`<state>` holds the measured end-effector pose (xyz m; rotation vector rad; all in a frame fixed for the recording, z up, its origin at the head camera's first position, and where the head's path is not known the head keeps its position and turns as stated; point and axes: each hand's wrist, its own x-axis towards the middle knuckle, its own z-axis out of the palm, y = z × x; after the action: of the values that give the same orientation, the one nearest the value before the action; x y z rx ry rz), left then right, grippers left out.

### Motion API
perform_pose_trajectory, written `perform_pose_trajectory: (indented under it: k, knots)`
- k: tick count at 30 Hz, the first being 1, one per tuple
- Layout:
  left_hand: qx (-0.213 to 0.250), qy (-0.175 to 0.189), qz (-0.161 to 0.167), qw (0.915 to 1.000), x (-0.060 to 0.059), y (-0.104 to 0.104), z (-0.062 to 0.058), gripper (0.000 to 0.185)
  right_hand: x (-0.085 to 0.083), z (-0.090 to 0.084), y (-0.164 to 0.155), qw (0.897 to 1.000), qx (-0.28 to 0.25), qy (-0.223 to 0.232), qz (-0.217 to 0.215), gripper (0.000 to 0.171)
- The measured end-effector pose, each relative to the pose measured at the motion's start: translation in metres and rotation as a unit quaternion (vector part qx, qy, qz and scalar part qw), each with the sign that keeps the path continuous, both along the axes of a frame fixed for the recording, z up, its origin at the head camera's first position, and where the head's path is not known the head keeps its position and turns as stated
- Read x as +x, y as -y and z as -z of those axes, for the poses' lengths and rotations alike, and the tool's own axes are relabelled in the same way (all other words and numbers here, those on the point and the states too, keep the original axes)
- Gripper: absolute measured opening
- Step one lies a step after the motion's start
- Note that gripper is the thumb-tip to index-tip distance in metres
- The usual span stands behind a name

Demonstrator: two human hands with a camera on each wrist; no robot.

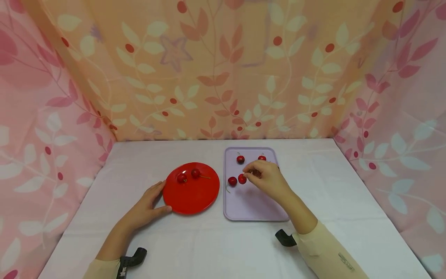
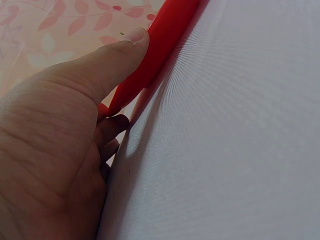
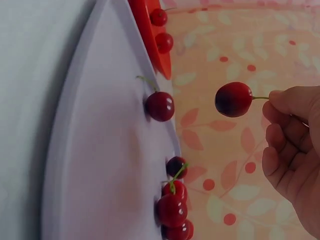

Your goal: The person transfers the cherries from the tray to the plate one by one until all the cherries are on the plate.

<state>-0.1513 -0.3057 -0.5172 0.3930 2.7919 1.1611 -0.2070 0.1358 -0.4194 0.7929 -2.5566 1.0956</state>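
Holding one cherry (image 1: 242, 178) by its stem (image 3: 260, 98) above the lilac tray (image 1: 256, 212)

My right hand (image 1: 270, 180) had thumb and forefinger pinched together on that stem, the other fingers curled and holding nothing; the fruit hung apart from the tray's surface. I judged the step to be a carry, with the cherry picked up and not yet set down. The next move seemed to call for a steady pinch, because so thin a stem could twist or slip, and for height enough to pass the tray's rim.

My left hand (image 1: 148, 205) was spread at the left edge of the red plate (image 1: 191, 199), touching its rim; how firmly, I could not tell. Two cherries (image 1: 182, 178) sat on the plate, towards its far side. Below my pinch, a loose cherry (image 1: 232, 181) and a close cluster (image 3: 172, 209) stood in the way on the tray, easily knocked. My hand partly hid others, so I could not count them.
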Motion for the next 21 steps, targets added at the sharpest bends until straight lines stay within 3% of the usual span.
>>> perform_pose_trajectory:
  k: [7,21]
  knots:
    - [-0.001,-0.007,0.003,1.0000,-0.001,0.000,0.002,0.100,-0.011,-0.010,0.024,1.000,0.001,-0.004,-0.017,0.010]
    - [-0.005,-0.009,0.000,1.0000,-0.002,0.001,0.003,0.100,-0.030,-0.022,0.076,0.995,0.037,0.050,-0.074,0.009]
